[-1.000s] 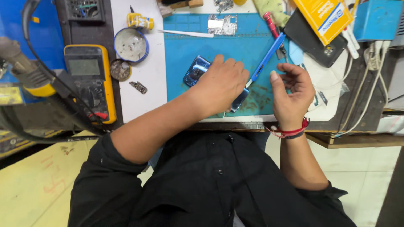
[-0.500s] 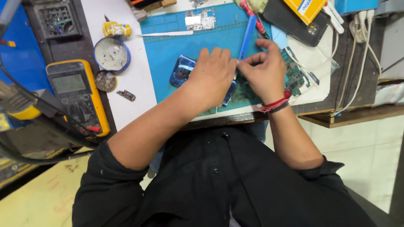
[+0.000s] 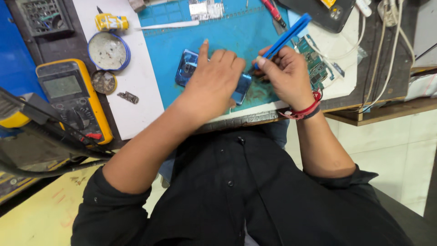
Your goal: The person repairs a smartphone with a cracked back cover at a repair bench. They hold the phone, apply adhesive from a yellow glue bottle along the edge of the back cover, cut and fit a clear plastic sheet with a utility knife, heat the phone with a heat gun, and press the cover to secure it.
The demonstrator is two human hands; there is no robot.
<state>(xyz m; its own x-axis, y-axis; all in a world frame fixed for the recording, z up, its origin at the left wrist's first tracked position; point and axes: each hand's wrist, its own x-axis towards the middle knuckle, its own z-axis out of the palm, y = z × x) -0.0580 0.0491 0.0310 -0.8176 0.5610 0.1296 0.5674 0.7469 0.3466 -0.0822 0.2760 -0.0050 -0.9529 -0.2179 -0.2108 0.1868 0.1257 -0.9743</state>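
Nearest the body: left hand pressed flat over a blue phone on the teal work mat, fingers together and laid across the back, index stretched out straight toward the far edge. Only the camera end and one lower corner of the phone peeking out from under the palm.

Just beside it, right hand pinching a blue plastic pry tool between thumb and forefingers, remaining fingers curled in. Tip aimed down at the phone's edge, though exact contact hidden behind the knuckles, so can't tell whether it's actually in the seam.

Handling guess: light, thin, stiff, glossy back, so probably slippery and easy to crack if flexed. Better held flat with a palm on top or gripped by the long edges, never bent across the middle. Pry tool looks springy plastic, fine to hold near the middle.

Count, moving outward: one phone, one pry tool, one green circuit board right of the hand, one yellow multimeter off to the left, one small round tin, one bigger blue-rimmed round tin, one little yellow bottle, one red-handled tool at the far edge.
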